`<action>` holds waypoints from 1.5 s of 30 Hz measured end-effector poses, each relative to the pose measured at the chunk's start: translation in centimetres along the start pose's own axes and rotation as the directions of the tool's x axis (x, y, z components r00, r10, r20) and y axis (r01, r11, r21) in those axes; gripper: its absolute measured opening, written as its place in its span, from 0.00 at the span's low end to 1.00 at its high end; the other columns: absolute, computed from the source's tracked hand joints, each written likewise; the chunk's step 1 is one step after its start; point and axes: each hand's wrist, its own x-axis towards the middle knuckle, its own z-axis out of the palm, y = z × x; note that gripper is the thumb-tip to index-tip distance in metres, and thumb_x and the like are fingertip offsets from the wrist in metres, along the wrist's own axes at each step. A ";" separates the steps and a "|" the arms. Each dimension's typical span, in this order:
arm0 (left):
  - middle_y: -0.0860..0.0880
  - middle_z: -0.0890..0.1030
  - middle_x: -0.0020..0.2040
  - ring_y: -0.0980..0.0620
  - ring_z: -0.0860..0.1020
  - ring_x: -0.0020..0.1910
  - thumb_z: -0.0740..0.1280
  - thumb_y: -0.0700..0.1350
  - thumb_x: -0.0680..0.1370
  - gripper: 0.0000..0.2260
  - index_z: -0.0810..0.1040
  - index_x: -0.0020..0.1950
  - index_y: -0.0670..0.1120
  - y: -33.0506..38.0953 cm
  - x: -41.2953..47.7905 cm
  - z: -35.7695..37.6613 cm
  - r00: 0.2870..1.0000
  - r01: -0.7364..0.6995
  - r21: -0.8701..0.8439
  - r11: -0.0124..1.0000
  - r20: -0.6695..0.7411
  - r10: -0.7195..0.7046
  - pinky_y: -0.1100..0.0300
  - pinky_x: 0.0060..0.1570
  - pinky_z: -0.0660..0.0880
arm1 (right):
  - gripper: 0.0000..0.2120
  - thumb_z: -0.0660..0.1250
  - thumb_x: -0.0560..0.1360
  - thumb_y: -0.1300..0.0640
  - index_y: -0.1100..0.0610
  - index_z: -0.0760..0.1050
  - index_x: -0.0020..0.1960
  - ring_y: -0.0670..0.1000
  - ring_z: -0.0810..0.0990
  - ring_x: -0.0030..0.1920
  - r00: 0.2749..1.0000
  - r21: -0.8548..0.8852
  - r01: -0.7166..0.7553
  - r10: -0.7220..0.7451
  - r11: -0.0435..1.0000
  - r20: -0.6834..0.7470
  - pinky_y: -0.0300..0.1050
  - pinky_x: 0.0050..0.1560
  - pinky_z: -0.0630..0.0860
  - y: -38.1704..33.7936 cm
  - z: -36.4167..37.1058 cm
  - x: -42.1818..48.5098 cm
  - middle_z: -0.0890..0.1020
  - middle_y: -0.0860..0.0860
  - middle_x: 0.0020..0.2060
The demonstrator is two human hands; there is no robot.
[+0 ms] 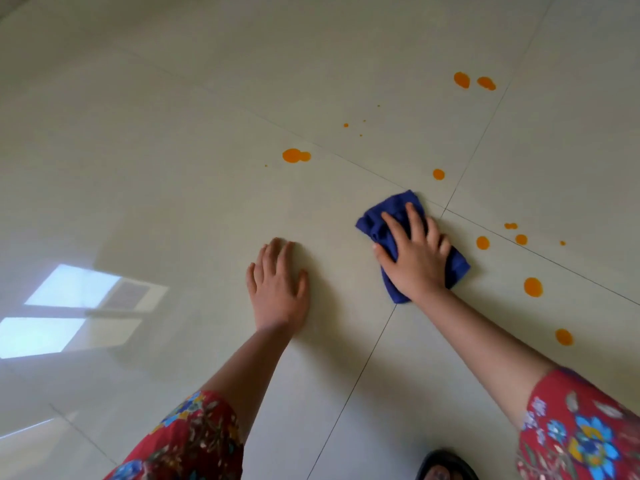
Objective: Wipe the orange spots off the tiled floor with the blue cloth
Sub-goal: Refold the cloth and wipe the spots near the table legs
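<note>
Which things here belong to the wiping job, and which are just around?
Job: blue cloth; right hand pressing it flat; orange spots; tiled floor.
Just around: left hand, flat on the floor; window reflection; dark shoe at the bottom edge.

My right hand [414, 258] presses flat on the crumpled blue cloth [381, 220], fingers spread, on the tiled floor [173, 168] where the tile joints cross. Orange spots [438, 174] lie just beyond my fingertips, with more to the right of the cloth and others farther ahead. To its left, my left hand [278, 285] rests palm-down on the tile, apart from the cloth.
</note>
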 end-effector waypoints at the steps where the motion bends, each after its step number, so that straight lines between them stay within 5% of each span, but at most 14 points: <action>1: 0.50 0.58 0.78 0.48 0.52 0.77 0.56 0.54 0.77 0.27 0.60 0.76 0.50 0.1 0.8 -0.2 0.999 -0.016 0.027 1.000 -0.041 0.017 0.52 0.73 0.46 | 0.29 0.54 0.74 0.36 0.41 0.65 0.73 0.60 0.62 0.71 0.998 -0.020 0.062 -0.061 0.998 0.025 0.61 0.63 0.61 -1.0 0.2 0.5 0.62 0.50 0.76; 5: 0.50 0.58 0.78 0.48 0.53 0.77 0.59 0.50 0.80 0.25 0.61 0.76 0.48 1.1 6.2 -0.6 0.991 -0.043 0.061 0.997 -0.122 0.050 0.52 0.74 0.48 | 0.27 0.51 0.77 0.36 0.41 0.61 0.75 0.58 0.57 0.76 0.948 -0.043 0.317 -0.316 0.947 0.038 0.65 0.70 0.57 -1.6 0.7 -0.7 0.61 0.46 0.76; 10: 0.53 0.55 0.79 0.51 0.52 0.77 0.56 0.50 0.81 0.24 0.60 0.77 0.50 2.6 12.9 -0.4 0.975 0.042 0.046 0.998 -0.221 -0.031 0.53 0.73 0.48 | 0.27 0.48 0.80 0.40 0.46 0.59 0.77 0.56 0.54 0.77 0.995 0.026 -0.091 0.092 0.995 -0.033 0.60 0.74 0.51 -1.2 1.2 2.8 0.58 0.47 0.77; 16: 0.53 0.51 0.79 0.53 0.48 0.78 0.53 0.53 0.80 0.27 0.52 0.79 0.49 0.6 14.3 0.8 0.950 0.250 0.029 0.968 -0.203 -0.239 0.49 0.75 0.45 | 0.28 0.48 0.80 0.41 0.48 0.59 0.77 0.57 0.57 0.76 1.000 0.003 0.006 -0.006 1.000 -0.010 0.57 0.73 0.52 -3.1 1.4 5.3 0.60 0.49 0.77; 23: 0.56 0.50 0.79 0.53 0.47 0.78 0.52 0.51 0.81 0.26 0.50 0.79 0.52 1.1 14.6 1.1 0.953 0.245 0.029 0.969 -0.192 -0.235 0.48 0.75 0.42 | 0.32 0.48 0.76 0.40 0.51 0.56 0.78 0.61 0.50 0.77 0.893 0.108 -0.443 0.448 0.890 -0.028 0.60 0.73 0.47 -1.2 0.6 11.3 0.54 0.55 0.78; 25: 0.56 0.50 0.79 0.53 0.47 0.78 0.51 0.52 0.80 0.26 0.50 0.79 0.53 1.1 14.6 1.0 0.956 0.239 0.040 0.970 -0.186 -0.227 0.47 0.75 0.42 | 0.31 0.49 0.76 0.41 0.50 0.57 0.78 0.60 0.51 0.77 0.946 0.082 -0.322 0.323 0.943 -0.007 0.59 0.74 0.47 -2.8 0.7 13.5 0.55 0.53 0.78; 27: 0.56 0.50 0.79 0.53 0.47 0.78 0.51 0.52 0.80 0.26 0.50 0.79 0.53 1.0 14.7 0.9 0.957 0.243 0.038 0.969 -0.174 -0.233 0.47 0.75 0.43 | 0.29 0.51 0.78 0.41 0.48 0.59 0.77 0.59 0.54 0.77 0.999 0.044 -0.032 0.033 0.998 -0.002 0.58 0.74 0.50 -4.5 0.9 12.4 0.58 0.51 0.78; 29: 0.55 0.50 0.79 0.53 0.47 0.78 0.50 0.52 0.80 0.27 0.50 0.79 0.53 1.0 14.7 1.0 0.955 0.255 0.043 0.966 -0.171 -0.244 0.47 0.74 0.43 | 0.27 0.52 0.78 0.40 0.45 0.59 0.76 0.56 0.55 0.77 0.986 0.003 0.163 -0.163 0.987 0.023 0.57 0.74 0.51 -4.2 1.0 10.1 0.58 0.48 0.77; 31: 0.55 0.51 0.79 0.52 0.48 0.78 0.50 0.52 0.79 0.27 0.51 0.79 0.52 1.0 14.7 1.2 0.954 0.257 0.066 0.964 -0.179 -0.242 0.45 0.74 0.44 | 0.27 0.51 0.78 0.39 0.43 0.59 0.76 0.55 0.55 0.77 0.997 -0.020 0.073 -0.072 0.997 0.020 0.58 0.73 0.51 -2.5 0.8 10.2 0.58 0.46 0.77; 34: 0.54 0.51 0.79 0.50 0.48 0.78 0.51 0.51 0.79 0.27 0.51 0.79 0.51 1.1 14.9 1.2 0.953 0.265 0.077 0.961 -0.173 -0.248 0.44 0.73 0.45 | 0.28 0.50 0.79 0.39 0.44 0.58 0.77 0.56 0.51 0.78 0.950 0.045 -0.310 0.311 0.950 -0.011 0.61 0.73 0.48 -1.5 0.1 15.8 0.55 0.47 0.78; 36: 0.54 0.51 0.79 0.50 0.48 0.78 0.51 0.51 0.79 0.27 0.51 0.79 0.51 1.2 14.8 1.2 0.954 0.268 0.086 0.959 -0.164 -0.252 0.43 0.74 0.45 | 0.27 0.52 0.80 0.42 0.45 0.56 0.77 0.56 0.48 0.78 0.926 0.098 -0.377 0.378 0.921 0.010 0.61 0.74 0.47 -2.6 0.1 20.1 0.53 0.47 0.79; 39: 0.54 0.51 0.79 0.50 0.48 0.78 0.51 0.52 0.79 0.27 0.50 0.79 0.51 1.2 14.8 1.1 0.953 0.275 0.089 0.957 -0.160 -0.258 0.43 0.74 0.45 | 0.26 0.52 0.80 0.42 0.45 0.57 0.77 0.55 0.51 0.78 0.997 0.058 -0.063 0.060 0.996 0.046 0.58 0.73 0.48 -5.6 0.4 22.4 0.55 0.46 0.78; 42: 0.53 0.51 0.79 0.50 0.48 0.78 0.50 0.52 0.79 0.27 0.51 0.79 0.51 1.4 14.8 0.9 0.954 0.270 0.095 0.958 -0.162 -0.252 0.43 0.73 0.45 | 0.25 0.51 0.79 0.42 0.44 0.60 0.76 0.53 0.55 0.77 0.941 0.029 0.332 -0.333 0.943 0.063 0.55 0.73 0.52 -4.7 0.4 19.0 0.59 0.45 0.77; 45: 0.52 0.52 0.79 0.49 0.48 0.78 0.50 0.51 0.79 0.27 0.51 0.79 0.50 1.3 14.8 1.0 0.955 0.269 0.107 0.957 -0.158 -0.251 0.43 0.73 0.45 | 0.26 0.50 0.78 0.42 0.46 0.63 0.75 0.53 0.56 0.77 0.993 0.041 0.116 -0.117 0.992 0.019 0.55 0.73 0.52 -0.9 0.0 18.1 0.61 0.46 0.76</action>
